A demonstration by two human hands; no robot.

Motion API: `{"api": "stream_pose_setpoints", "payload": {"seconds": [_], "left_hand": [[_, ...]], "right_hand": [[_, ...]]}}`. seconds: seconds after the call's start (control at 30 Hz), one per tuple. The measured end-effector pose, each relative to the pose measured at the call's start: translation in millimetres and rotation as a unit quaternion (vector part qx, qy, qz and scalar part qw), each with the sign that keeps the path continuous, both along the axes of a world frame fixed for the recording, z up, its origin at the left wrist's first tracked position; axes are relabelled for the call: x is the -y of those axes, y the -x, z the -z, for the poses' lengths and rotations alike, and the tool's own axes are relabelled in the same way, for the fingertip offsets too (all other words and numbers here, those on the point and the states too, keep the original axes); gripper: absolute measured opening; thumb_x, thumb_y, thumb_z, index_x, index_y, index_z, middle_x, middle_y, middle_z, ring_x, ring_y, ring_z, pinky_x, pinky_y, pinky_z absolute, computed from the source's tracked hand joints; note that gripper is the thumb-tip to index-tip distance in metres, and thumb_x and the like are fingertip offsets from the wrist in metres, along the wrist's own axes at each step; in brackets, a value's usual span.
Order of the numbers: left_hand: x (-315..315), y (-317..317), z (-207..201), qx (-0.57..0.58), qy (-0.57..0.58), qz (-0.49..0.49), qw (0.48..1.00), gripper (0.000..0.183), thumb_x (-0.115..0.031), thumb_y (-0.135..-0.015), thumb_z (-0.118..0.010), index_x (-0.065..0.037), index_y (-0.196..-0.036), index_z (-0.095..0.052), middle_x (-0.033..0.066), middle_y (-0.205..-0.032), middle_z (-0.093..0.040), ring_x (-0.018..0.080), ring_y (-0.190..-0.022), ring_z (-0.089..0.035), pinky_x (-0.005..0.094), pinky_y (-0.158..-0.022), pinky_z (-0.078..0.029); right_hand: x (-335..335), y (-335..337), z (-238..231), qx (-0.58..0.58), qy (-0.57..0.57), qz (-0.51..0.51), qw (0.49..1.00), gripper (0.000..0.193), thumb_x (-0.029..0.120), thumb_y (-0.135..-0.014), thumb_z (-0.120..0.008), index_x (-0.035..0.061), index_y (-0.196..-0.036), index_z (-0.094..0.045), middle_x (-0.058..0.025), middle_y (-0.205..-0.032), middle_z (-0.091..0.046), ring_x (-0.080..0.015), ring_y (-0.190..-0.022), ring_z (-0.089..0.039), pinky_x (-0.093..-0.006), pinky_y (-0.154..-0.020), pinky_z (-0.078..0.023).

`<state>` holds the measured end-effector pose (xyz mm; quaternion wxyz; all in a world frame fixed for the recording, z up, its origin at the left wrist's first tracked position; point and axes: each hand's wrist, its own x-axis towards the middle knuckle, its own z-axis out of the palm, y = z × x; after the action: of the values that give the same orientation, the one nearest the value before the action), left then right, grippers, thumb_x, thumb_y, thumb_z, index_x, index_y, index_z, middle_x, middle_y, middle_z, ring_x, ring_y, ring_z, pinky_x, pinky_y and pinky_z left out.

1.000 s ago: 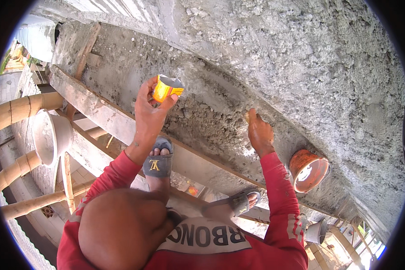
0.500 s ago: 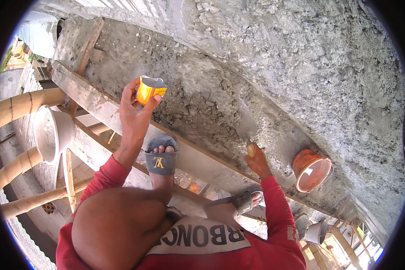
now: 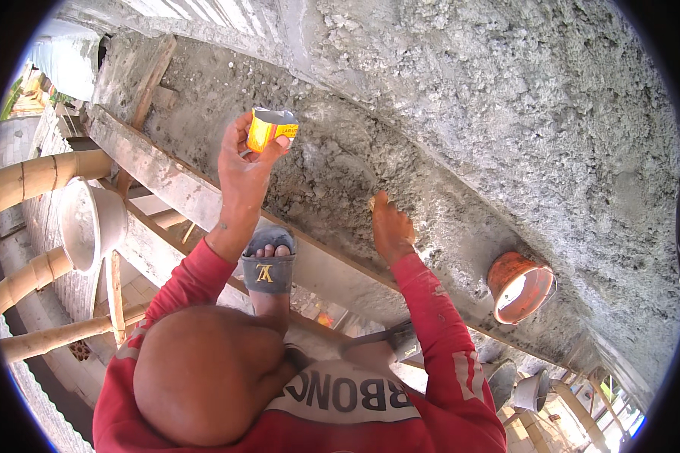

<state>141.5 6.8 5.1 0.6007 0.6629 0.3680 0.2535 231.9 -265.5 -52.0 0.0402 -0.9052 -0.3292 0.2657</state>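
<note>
My left hand (image 3: 243,175) is raised over the ledge, fingers and thumb closed round a small yellow and orange open-topped packet (image 3: 273,130) with a grey inside. Lower and to the right, my right hand (image 3: 394,230) is wrapped round the handle of a trowel (image 3: 372,202). Its blade reaches forward into the loose grey mortar (image 3: 310,172) and is hard to make out there. That mortar lies rough and lumpy along the ledge at the foot of the wall.
A rough cement wall (image 3: 536,113) rises on the right. An orange bucket (image 3: 499,279) stands near its foot. A plank (image 3: 155,157) edges the ledge, with my sandalled foot (image 3: 269,268) on it. Bamboo poles (image 3: 49,177) and a pale bucket (image 3: 107,223) are at left, above a drop.
My right hand has moved left and forward with the trowel, bringing its blade into the mortar. The left hand has shifted slightly right and up with the packet.
</note>
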Motion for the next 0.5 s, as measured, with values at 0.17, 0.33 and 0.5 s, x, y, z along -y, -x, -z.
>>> {"api": "stream_pose_setpoints", "payload": {"seconds": [0.17, 0.33, 0.5], "left_hand": [[-10, 12, -6, -0.013, -0.042, -0.034, 0.998, 0.064, -0.017, -0.096, -0.082, 0.004, -0.149, -0.051, 0.0123, -0.126, -0.067, 0.0179, -0.115, -0.068, 0.0334, -0.099, -0.060], [-2, 8, -1, 0.009, 0.007, 0.019, 1.000, 0.064, -0.014, -0.097, -0.081, 0.006, -0.149, -0.049, 0.0109, -0.126, -0.067, 0.0168, -0.114, -0.067, 0.0327, -0.099, -0.057], [3, -10, 6, 0.011, 0.026, 0.014, 1.000, 0.064, -0.015, -0.094, -0.083, 0.005, -0.145, -0.052, 0.0115, -0.125, -0.067, 0.0175, -0.112, -0.068, 0.0334, -0.096, -0.059]], "right_hand": [[10, -6, 35, -0.015, 0.049, 0.042, 0.998, 0.023, 0.007, -0.102, -0.059, 0.0067, -0.119, -0.044, -0.0237, -0.104, -0.073, -0.0476, -0.095, -0.076, -0.0555, -0.076, -0.063], [15, -7, 12, -0.008, 0.025, 0.041, 0.999, 0.023, 0.004, -0.101, -0.058, 0.0040, -0.120, -0.044, -0.0255, -0.105, -0.072, -0.0467, -0.093, -0.077, -0.0541, -0.074, -0.064], [3, 9, 6, -0.044, 0.056, -0.029, 0.997, 0.027, 0.002, -0.100, -0.060, 0.0032, -0.122, -0.043, -0.0261, -0.111, -0.070, -0.0474, -0.095, -0.076, -0.0530, -0.075, -0.065]]}}
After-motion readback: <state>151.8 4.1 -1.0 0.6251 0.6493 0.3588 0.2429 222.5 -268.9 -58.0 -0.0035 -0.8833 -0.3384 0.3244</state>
